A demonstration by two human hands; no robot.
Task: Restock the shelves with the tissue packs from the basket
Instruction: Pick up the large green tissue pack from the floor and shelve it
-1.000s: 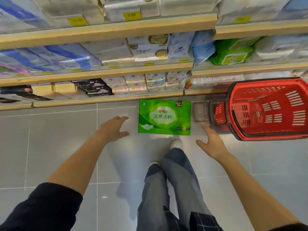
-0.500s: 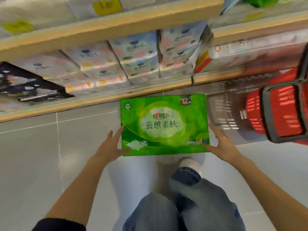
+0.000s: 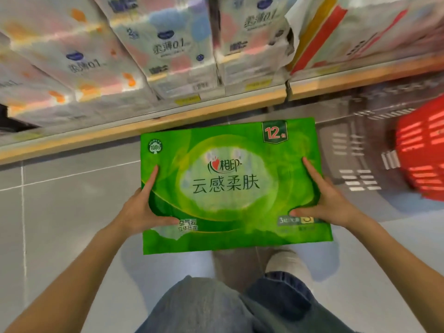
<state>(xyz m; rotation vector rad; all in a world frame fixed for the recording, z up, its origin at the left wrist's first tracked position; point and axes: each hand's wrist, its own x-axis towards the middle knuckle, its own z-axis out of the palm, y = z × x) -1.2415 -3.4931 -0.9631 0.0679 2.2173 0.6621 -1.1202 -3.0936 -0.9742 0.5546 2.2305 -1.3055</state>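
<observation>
A large green tissue pack (image 3: pixel 230 186) with white Chinese lettering and a "12" badge fills the middle of the view, just in front of the bottom shelf's wooden edge (image 3: pixel 168 121). My left hand (image 3: pixel 141 207) grips its left side, thumb across the front. On the pack's right side sits my right hand (image 3: pixel 326 200), fingers spread over the front. The red basket (image 3: pixel 422 150) stands on the floor at the far right, blurred; its inside is not visible.
White tissue packs with pastel dots (image 3: pixel 168 51) fill the bottom shelf above the green pack. A white pack with red and yellow stripes (image 3: pixel 348 32) lies to their right. Grey floor tiles (image 3: pixel 60 212) spread to the left. My jeans-clad legs (image 3: pixel 228 306) are below the pack.
Both hands went from open above the floor to closing on the sides of the green pack. The view has dropped much nearer to the pack and the bottom shelf.
</observation>
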